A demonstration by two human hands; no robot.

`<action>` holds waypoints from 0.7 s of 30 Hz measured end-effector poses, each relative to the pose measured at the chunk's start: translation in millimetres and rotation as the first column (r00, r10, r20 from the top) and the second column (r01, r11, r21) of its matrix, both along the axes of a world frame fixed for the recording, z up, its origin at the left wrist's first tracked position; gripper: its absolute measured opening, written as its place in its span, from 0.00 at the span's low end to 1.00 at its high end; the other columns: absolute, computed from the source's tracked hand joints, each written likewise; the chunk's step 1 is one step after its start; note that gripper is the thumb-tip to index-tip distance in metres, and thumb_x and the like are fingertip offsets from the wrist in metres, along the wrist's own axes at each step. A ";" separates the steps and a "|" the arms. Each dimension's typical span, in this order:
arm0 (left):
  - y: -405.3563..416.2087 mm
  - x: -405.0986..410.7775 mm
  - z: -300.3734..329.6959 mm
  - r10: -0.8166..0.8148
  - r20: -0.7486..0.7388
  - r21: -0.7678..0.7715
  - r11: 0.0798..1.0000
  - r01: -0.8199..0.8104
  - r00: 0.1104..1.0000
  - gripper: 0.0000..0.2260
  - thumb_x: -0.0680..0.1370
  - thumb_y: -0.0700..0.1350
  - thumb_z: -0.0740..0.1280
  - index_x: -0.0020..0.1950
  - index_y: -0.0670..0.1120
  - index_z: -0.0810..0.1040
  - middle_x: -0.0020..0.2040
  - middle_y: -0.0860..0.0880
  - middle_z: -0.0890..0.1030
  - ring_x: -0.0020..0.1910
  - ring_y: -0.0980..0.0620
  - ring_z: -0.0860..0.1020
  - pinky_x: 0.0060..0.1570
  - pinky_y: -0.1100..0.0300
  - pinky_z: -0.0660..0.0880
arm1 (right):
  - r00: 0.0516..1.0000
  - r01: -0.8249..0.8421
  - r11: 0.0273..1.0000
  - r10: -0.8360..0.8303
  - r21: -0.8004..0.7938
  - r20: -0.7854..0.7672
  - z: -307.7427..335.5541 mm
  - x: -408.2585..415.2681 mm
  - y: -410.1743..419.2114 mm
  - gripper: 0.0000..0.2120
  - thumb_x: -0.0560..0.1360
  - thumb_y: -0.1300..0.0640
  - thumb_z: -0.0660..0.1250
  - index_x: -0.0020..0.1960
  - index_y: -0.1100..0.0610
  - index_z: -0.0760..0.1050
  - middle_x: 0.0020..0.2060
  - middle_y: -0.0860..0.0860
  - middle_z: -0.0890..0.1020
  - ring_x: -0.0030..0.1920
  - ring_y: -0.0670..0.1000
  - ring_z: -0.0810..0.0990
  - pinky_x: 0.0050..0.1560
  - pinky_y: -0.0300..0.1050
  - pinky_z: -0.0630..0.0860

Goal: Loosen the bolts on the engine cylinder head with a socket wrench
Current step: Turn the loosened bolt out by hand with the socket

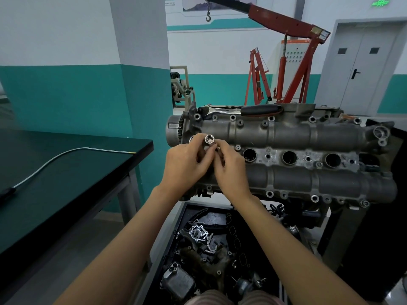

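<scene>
Directly below my forearms, the parts tray [174,219] holds loose engine pieces, among them a chain and a gasket. At far left, the dark desk [66,172] carries a flexible metal-sheathed tool [63,154].

My left hand [187,166] and right hand [231,170] meet over the near-left end of the cylinder head [308,137]. Both grips are closed: the fingers of both hands curl round a chrome socket [209,139], its open end facing up toward me. What sits beneath it between my fingers is hidden, so whether an extension is being joined cannot be told.

The ratchet wrench [242,110] lies along the far edge of the head, black handle to the right, untouched by either hand. Bolts [269,193] stand in their bosses along both long edges.

Procedure, as I judge it:
1. Confirm that the socket matches the bolt heads before fitting.
2. Press the socket fully onto the ratchet drive until it seats.
3. Set the ratchet to loosen.
4. Seat the socket square on each bolt; a tilted socket may round the head.
</scene>
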State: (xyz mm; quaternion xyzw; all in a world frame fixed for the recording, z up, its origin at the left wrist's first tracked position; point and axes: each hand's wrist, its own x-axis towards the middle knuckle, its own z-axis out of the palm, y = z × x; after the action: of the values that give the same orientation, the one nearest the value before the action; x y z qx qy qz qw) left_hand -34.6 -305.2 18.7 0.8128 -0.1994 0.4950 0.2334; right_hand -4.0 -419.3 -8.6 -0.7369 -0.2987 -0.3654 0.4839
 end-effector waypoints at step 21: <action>-1.7 4.1 -1.8 0.028 0.008 -0.061 0.998 -0.028 1.000 0.13 0.75 0.48 0.69 0.39 0.40 0.72 0.25 0.52 0.68 0.23 0.54 0.66 0.24 0.58 0.66 | 0.994 0.076 0.997 -0.075 0.017 -0.078 -1.4 -0.6 0.9 0.08 0.75 0.59 0.64 0.54 0.57 0.72 0.32 0.45 0.72 0.32 0.43 0.70 0.34 0.37 0.70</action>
State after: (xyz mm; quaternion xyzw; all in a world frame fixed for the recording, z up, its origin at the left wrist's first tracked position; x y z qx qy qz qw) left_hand -30.5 -306.9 16.9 0.8059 -0.1739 0.5076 0.2502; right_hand -4.5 -418.4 -10.0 -0.7564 -0.2480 -0.3575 0.4884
